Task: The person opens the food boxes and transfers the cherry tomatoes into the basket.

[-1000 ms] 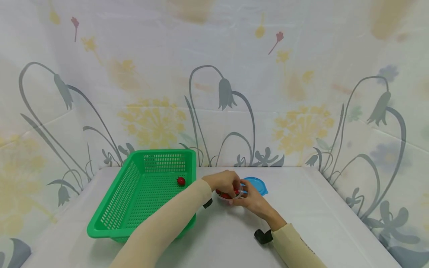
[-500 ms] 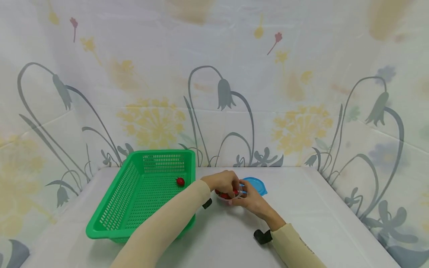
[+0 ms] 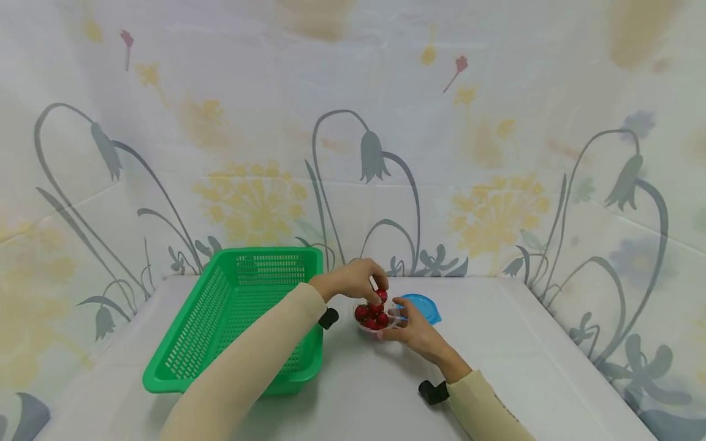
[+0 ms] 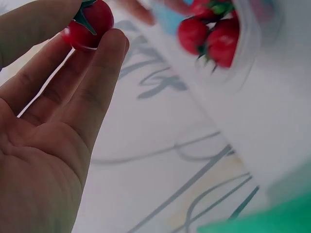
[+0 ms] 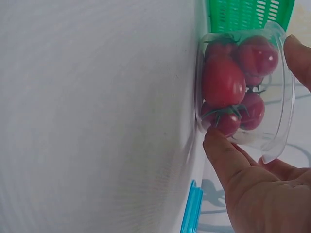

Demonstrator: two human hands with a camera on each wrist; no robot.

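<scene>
My left hand (image 3: pixel 355 278) is raised just above a clear plastic container (image 5: pixel 269 141) and pinches a cherry tomato (image 4: pixel 99 22) between thumb and fingertips. The tomato is red with a green calyx. Several more cherry tomatoes (image 5: pixel 223 81) fill the container, which stands on the table. At the container's right side my right hand (image 3: pixel 419 335) holds it, thumb on one side and fingers on the other, as the right wrist view shows.
A large green basket (image 3: pixel 162 346) stands on the left of the white table (image 3: pixel 513 343), partly covered by my left forearm. Behind my right hand lies a blue lid (image 3: pixel 423 305). A floral-patterned cloth (image 3: pixel 342 79) hangs at the back.
My left hand has come up out of the container with a cherry tomato. Its forearm now hides the tomato seen earlier in the basket. The right hand has stayed in place.
</scene>
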